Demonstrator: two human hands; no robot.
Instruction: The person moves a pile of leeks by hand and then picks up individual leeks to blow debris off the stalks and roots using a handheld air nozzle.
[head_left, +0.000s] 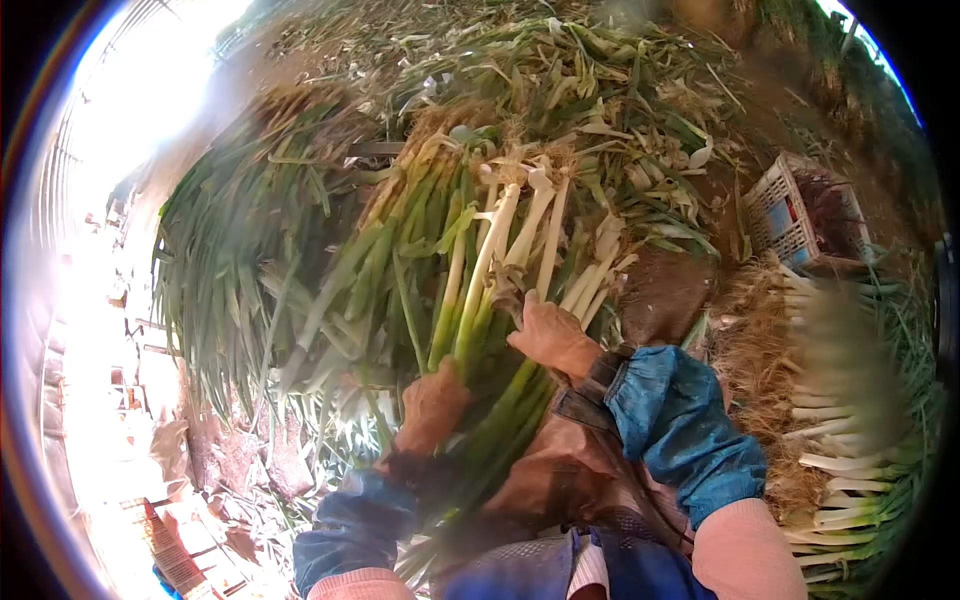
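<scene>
Long green onions with white stems and rooty ends [490, 260] lie in front of me, roots pointing away. My left hand [434, 402], in an orange-brown glove, is closed around the green part of a few stalks. To its right, my right hand [556, 338], gloved alike, has its fingers curled at the stalks, with a dark, withered-looking piece by the fingertips. What exactly it grips is too small to tell. Blue sleeve covers reach up both forearms.
A big heap of green onions [240, 240] stands at the left. Loose leaves [600, 80] cover the ground beyond. At the right are a pale plastic crate [775, 215] and a row of white-stemmed onions [850, 480]. Printed cardboard [175, 550] lies at lower left.
</scene>
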